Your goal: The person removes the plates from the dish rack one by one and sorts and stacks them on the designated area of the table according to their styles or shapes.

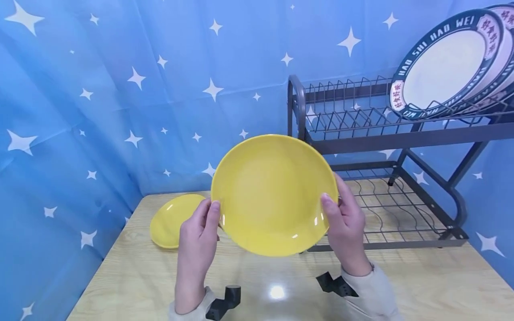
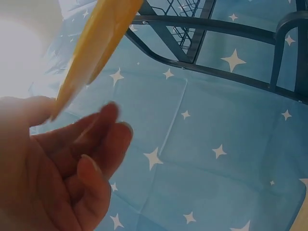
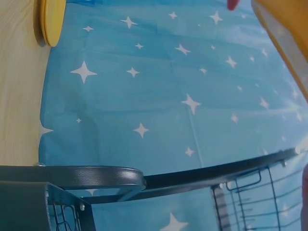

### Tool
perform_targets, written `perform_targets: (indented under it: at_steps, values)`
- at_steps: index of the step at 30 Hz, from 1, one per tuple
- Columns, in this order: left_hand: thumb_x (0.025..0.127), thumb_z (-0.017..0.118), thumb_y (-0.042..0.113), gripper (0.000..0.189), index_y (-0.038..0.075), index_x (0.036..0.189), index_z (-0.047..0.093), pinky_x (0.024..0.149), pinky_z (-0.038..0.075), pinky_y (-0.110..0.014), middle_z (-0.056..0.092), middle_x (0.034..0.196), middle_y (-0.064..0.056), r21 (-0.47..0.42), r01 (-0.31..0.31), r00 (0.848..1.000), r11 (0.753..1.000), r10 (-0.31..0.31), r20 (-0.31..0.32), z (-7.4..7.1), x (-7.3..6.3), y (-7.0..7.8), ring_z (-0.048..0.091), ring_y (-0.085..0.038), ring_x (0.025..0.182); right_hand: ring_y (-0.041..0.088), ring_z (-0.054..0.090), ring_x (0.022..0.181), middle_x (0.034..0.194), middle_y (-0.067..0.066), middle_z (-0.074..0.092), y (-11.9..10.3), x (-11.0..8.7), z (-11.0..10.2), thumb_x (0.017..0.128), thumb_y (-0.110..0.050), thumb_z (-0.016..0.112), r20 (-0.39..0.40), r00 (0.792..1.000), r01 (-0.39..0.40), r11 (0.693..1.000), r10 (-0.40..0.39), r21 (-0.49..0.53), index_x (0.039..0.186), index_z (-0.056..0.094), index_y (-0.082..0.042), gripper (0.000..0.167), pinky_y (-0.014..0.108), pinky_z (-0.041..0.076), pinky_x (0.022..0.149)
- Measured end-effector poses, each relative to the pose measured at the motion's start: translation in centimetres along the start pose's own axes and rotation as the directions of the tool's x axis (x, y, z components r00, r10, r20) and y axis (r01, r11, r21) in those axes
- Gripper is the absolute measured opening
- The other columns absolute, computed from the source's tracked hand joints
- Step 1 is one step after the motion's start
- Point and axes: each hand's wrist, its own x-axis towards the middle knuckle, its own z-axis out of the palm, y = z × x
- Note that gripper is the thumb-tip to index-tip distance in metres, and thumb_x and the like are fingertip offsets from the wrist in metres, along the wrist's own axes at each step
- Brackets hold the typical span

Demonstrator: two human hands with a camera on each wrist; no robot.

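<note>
A round yellow plate is held up above the table, its inner face tilted toward me. My left hand pinches its left rim, with the thumb on the front face. In the left wrist view the plate appears nearly edge-on between thumb and fingers. On the opposite rim my right hand grips the plate, thumb in front and fingers behind. The right wrist view catches only part of the plate at its upper right corner. More yellow tableware lies on the table to the left, behind my left hand.
A dark two-tier dish rack stands at the right on the wooden table. White plates with dark green lettered rims lean in its upper tier, at the right. A blue star-patterned curtain hangs behind.
</note>
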Motion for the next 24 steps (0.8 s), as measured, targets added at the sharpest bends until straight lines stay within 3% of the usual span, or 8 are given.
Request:
perform_targets:
  at_steps: [5,10,15,24]
  values:
    - [0.089,0.046,0.046,0.031,0.018,0.088,0.058,0.045,0.046,-0.028,0.055,0.059,0.001,-0.044,0.046,0.999,0.998,-0.045,0.027,-0.3,-0.1,0.3,0.052,-0.015,0.047,0.014,0.064,0.066,0.097,0.013,0.06,-0.4,0.2,0.5,0.089,0.003,0.044,0.026,0.999,-0.018,0.999,0.019,-0.049,0.133,0.039,-0.008,0.046,0.025,0.051,0.055]
    - [0.087,0.047,0.049,0.033,0.017,0.089,0.057,0.043,0.047,-0.031,0.054,0.054,-0.002,-0.069,0.097,0.993,0.993,-0.092,0.076,-0.1,-0.3,0.4,0.051,-0.018,0.043,0.015,0.063,0.059,0.081,0.009,0.064,0.0,0.1,-0.1,0.089,-0.002,0.048,0.013,0.997,-0.079,0.992,0.081,-0.098,0.132,0.042,-0.015,0.045,0.026,0.05,0.049]
    - [0.086,0.048,0.049,0.033,0.017,0.09,0.056,0.043,0.047,-0.03,0.053,0.054,-0.002,-0.061,0.078,0.994,0.995,-0.073,0.079,-0.2,-0.3,0.3,0.051,-0.017,0.042,0.016,0.063,0.056,0.076,0.008,0.065,0.7,0.1,-0.4,0.089,-0.004,0.05,0.017,0.993,-0.113,0.987,0.116,-0.11,0.132,0.043,-0.017,0.046,0.026,0.049,0.045]
    - [0.089,0.049,0.04,0.027,0.014,0.089,0.057,0.042,0.046,-0.029,0.053,0.053,-0.002,-0.053,0.047,0.999,0.997,-0.046,0.026,-0.8,-0.4,1.0,0.051,-0.016,0.042,0.017,0.059,0.051,0.076,0.003,0.066,0.1,0.7,-0.8,0.088,-0.005,0.055,0.135,0.961,-0.227,0.968,0.24,-0.106,0.133,0.041,-0.016,0.049,0.024,0.044,0.04]
